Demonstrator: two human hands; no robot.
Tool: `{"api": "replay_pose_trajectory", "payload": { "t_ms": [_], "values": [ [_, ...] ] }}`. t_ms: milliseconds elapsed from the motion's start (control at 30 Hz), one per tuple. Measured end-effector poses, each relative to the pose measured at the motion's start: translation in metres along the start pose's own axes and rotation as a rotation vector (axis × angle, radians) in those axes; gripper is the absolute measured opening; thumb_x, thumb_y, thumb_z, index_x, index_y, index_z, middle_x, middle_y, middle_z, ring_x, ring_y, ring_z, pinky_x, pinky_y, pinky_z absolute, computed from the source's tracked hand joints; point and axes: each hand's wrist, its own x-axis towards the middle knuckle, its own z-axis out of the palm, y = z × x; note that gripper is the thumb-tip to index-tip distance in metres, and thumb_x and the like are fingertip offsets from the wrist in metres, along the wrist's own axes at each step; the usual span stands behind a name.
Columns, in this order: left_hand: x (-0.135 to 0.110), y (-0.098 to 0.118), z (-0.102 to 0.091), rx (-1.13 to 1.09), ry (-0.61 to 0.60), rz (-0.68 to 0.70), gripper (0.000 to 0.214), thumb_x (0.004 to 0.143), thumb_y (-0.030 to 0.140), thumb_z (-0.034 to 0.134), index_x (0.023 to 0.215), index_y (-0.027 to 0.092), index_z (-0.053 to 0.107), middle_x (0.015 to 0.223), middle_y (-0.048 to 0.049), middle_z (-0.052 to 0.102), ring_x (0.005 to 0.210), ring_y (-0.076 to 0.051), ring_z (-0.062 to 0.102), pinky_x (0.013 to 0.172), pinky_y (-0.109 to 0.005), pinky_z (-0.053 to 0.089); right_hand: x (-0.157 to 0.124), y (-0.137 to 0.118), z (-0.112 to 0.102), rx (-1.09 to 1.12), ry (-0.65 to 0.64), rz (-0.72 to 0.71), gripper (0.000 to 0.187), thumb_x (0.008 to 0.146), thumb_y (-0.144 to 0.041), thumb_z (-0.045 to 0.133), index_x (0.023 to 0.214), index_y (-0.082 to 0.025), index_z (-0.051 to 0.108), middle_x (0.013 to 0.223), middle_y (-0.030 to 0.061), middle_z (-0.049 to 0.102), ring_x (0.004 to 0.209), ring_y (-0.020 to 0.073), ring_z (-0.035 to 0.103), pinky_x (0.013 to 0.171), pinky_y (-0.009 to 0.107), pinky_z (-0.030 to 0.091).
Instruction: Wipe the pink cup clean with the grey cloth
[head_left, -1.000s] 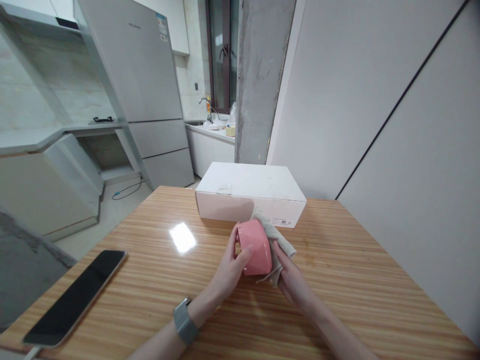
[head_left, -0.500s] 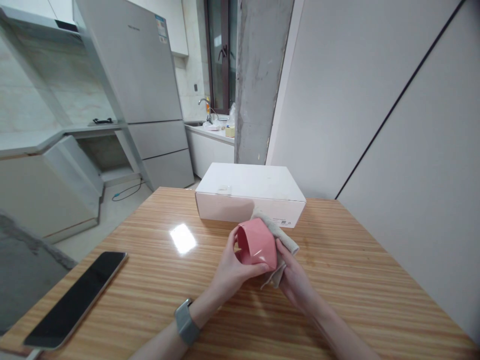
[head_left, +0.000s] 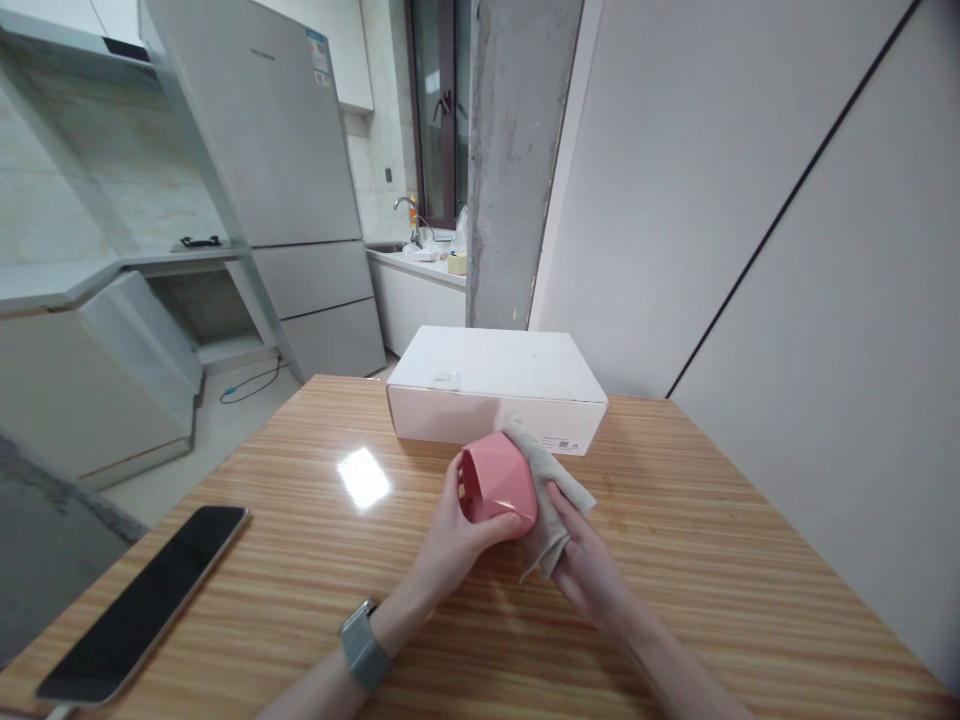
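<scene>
A glossy pink faceted pot (head_left: 504, 482), hollow like a cup or planter, is tilted on its side above the table with its opening toward the left. My left hand (head_left: 459, 530) grips it by the rim, thumb along the near outer side and fingers around the far edge. My right hand (head_left: 583, 555) is closed on a light grey cloth (head_left: 553, 490), which lies against the pot's right-hand end. Part of the cloth hangs below the pot. The fingers of my right hand are partly hidden behind the cloth.
A white cardboard box (head_left: 495, 385) stands behind my hands on the wood-grain table (head_left: 300, 600). At the left edge lies a black phone (head_left: 146, 605) with a cable plugged in. Beyond are a fridge (head_left: 300, 160) and a sink counter (head_left: 420, 285); a white wall borders the right.
The pot has shifted slightly left, away from my right hand. More of the cloth shows between the pot and my right hand.
</scene>
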Motion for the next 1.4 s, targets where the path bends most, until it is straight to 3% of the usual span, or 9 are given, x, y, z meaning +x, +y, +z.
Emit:
{"api": "replay_pose_trajectory", "payload": {
  "t_ms": [133, 267, 567, 833, 933, 1033, 1267, 1400],
  "values": [
    [-0.003, 0.009, 0.0, 0.037, -0.014, 0.04, 0.1, 0.05, 0.019, 0.087, 0.136, 0.024, 0.036, 0.129, -0.0129, 0.055, 0.117, -0.03, 0.054, 0.097, -0.04, 0.045, -0.001, -0.006, 0.001, 0.048, 0.015, 0.054, 0.038, 0.073, -0.048, 0.072, 0.098, -0.02, 0.073, 0.103, 0.006, 0.076, 0.112, 0.0261, 0.063, 0.103, 0.041, 0.043],
    [-0.003, 0.011, -0.001, 0.016, 0.029, 0.048, 0.095, 0.045, 0.018, 0.089, 0.129, 0.024, 0.045, 0.124, -0.0117, 0.057, 0.114, -0.03, 0.055, 0.096, -0.04, 0.046, -0.001, -0.007, 0.001, 0.042, -0.006, 0.072, 0.039, 0.078, -0.048, 0.067, 0.102, -0.018, 0.072, 0.103, 0.0074, 0.075, 0.111, 0.0253, 0.063, 0.102, 0.04, 0.043],
    [0.01, -0.007, -0.008, 0.07, 0.143, -0.057, 0.08, 0.055, 0.033, 0.083, 0.125, 0.015, 0.048, 0.112, -0.0136, 0.062, 0.091, -0.026, 0.063, 0.078, -0.035, 0.051, -0.002, -0.011, -0.002, 0.043, -0.024, 0.091, 0.033, 0.078, -0.044, 0.066, 0.098, -0.018, 0.073, 0.096, 0.0073, 0.077, 0.108, 0.0266, 0.065, 0.1, 0.042, 0.045],
    [0.02, -0.014, -0.015, -0.12, 0.114, -0.1, 0.071, 0.064, 0.041, 0.079, 0.124, 0.016, 0.053, 0.112, -0.0128, 0.066, 0.098, -0.024, 0.062, 0.081, -0.031, 0.049, 0.002, -0.035, -0.012, 0.224, 0.085, 0.186, 0.034, 0.088, -0.039, 0.047, 0.088, -0.019, 0.075, 0.089, 0.0054, 0.078, 0.102, 0.0249, 0.069, 0.097, 0.042, 0.048],
    [0.023, -0.017, -0.017, -0.151, 0.109, -0.126, 0.07, 0.067, 0.044, 0.076, 0.126, 0.016, 0.051, 0.11, -0.0116, 0.066, 0.094, -0.022, 0.063, 0.077, -0.028, 0.049, 0.0, -0.047, -0.024, 0.233, 0.147, 0.189, 0.038, 0.089, -0.043, 0.045, 0.086, -0.019, 0.075, 0.083, 0.0063, 0.078, 0.094, 0.026, 0.072, 0.094, 0.043, 0.049],
    [0.024, -0.019, -0.018, -0.133, 0.125, -0.139, 0.073, 0.067, 0.046, 0.076, 0.128, 0.016, 0.05, 0.104, -0.0099, 0.066, 0.088, -0.02, 0.063, 0.07, -0.025, 0.049, -0.011, -0.061, -0.049, 0.161, 0.159, 0.311, 0.042, 0.087, -0.046, 0.047, 0.084, -0.015, 0.075, 0.08, 0.0109, 0.078, 0.085, 0.0281, 0.073, 0.091, 0.045, 0.05],
    [0.022, -0.022, -0.015, -0.098, 0.108, -0.11, 0.073, 0.065, 0.046, 0.077, 0.127, 0.017, 0.053, 0.109, -0.0114, 0.067, 0.097, -0.023, 0.063, 0.077, -0.027, 0.05, -0.064, -0.092, -0.12, -0.004, 0.272, 0.478, 0.023, 0.081, -0.024, 0.056, 0.081, -0.01, 0.074, 0.078, 0.0139, 0.077, 0.079, 0.0285, 0.074, 0.087, 0.041, 0.053],
    [0.026, -0.028, -0.014, -0.079, 0.073, -0.098, 0.074, 0.062, 0.046, 0.079, 0.125, 0.017, 0.054, 0.113, -0.0124, 0.067, 0.103, -0.026, 0.062, 0.084, -0.031, 0.049, -0.094, -0.095, -0.12, -0.097, 0.274, 0.567, 0.019, 0.078, -0.024, 0.06, 0.075, -0.011, 0.073, 0.076, 0.0139, 0.077, 0.075, 0.029, 0.073, 0.083, 0.041, 0.055]
  ]
}}
